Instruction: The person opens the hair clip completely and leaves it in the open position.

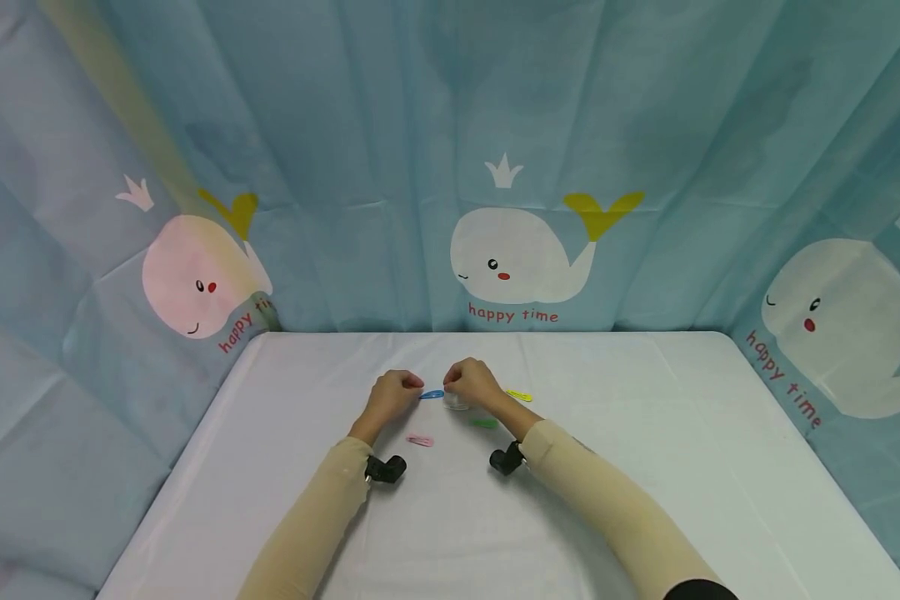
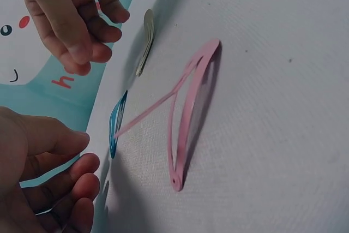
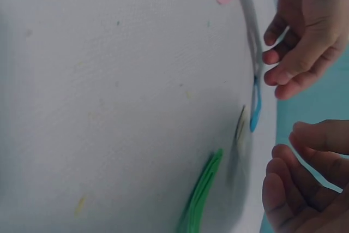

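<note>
A blue snap hair clip (image 1: 432,394) lies on the white table between my hands. My left hand (image 1: 393,393) hovers just left of it, fingers loosely bent; in the left wrist view a gap shows between its fingertips and the blue clip. On the other side, my right hand (image 1: 474,383) hangs above a white hair clip (image 2: 146,42), partly covered by that hand in the head view. Neither hand holds anything. Nearer the person is a pink hair clip (image 2: 188,118). A green hair clip (image 3: 204,189) and a yellow one (image 1: 519,395) lie by the right forearm.
The white table (image 1: 645,433) ends at the back against a blue curtain (image 1: 330,167) printed with whales. Black wrist cameras (image 1: 386,469) stick out inward from both forearms, above the tabletop.
</note>
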`<state>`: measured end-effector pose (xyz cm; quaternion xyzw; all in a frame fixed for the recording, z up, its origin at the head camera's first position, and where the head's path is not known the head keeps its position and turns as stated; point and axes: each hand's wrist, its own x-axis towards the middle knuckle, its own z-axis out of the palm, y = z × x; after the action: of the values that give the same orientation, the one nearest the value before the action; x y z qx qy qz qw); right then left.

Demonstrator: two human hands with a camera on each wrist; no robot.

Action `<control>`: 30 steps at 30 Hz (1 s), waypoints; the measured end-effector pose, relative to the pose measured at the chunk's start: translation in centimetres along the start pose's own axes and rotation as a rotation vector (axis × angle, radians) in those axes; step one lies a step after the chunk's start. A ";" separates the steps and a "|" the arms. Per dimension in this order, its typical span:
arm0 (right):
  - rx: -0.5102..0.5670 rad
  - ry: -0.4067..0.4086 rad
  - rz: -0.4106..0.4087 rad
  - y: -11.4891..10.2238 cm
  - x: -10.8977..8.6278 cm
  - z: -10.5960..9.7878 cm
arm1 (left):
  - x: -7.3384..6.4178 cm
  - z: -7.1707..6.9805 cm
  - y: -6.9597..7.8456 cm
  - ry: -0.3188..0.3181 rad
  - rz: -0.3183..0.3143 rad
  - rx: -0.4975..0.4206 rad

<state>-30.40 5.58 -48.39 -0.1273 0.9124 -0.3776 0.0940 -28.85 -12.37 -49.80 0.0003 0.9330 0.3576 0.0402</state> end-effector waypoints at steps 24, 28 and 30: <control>-0.196 -0.027 -0.060 -0.3 1.0 1.8 | 0.2 0.8 0.3 -0.004 0.062 0.103; -0.214 -0.016 -0.066 -0.4 0.9 1.9 | 0.0 0.9 0.5 -0.007 0.067 0.106; -0.216 -0.013 -0.063 -0.4 0.9 1.9 | -0.1 0.9 0.6 -0.006 0.063 0.108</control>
<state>-30.72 3.74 -49.51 -0.1679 0.9426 -0.2791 0.0738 -28.74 -11.34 -50.07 0.0329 0.9503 0.3080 0.0318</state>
